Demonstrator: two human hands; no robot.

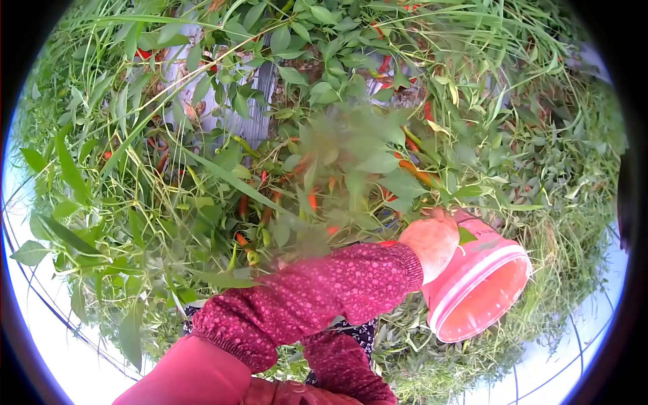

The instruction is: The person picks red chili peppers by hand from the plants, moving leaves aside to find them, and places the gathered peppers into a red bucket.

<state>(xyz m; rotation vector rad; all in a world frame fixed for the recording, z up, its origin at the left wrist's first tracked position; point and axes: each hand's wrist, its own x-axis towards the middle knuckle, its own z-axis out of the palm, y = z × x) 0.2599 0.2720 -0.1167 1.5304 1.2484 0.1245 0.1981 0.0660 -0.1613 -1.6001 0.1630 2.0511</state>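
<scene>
My left hand [433, 244] reaches across to the right with its fingers curled, against the side of a pink bucket [480, 282]. What those fingers hold cannot be made out. The bucket is tilted, its open mouth facing the lower right. A green leaf [466, 235] shows beside the knuckles. Just up and left of this hand, orange-red peppers [420, 173] hang among leaves. My right sleeve [347, 361] passes beneath the left forearm, and my right hand is hidden. More red peppers [312, 200] hang above the patterned left sleeve [324, 293].
Dense pepper plants [324, 91] and long grass [499, 34] surround the arms. Grey plastic sheeting [253, 111] shows between the plants. One long blade of grass [236, 179] crosses the left side. Leaves in the middle are blurred.
</scene>
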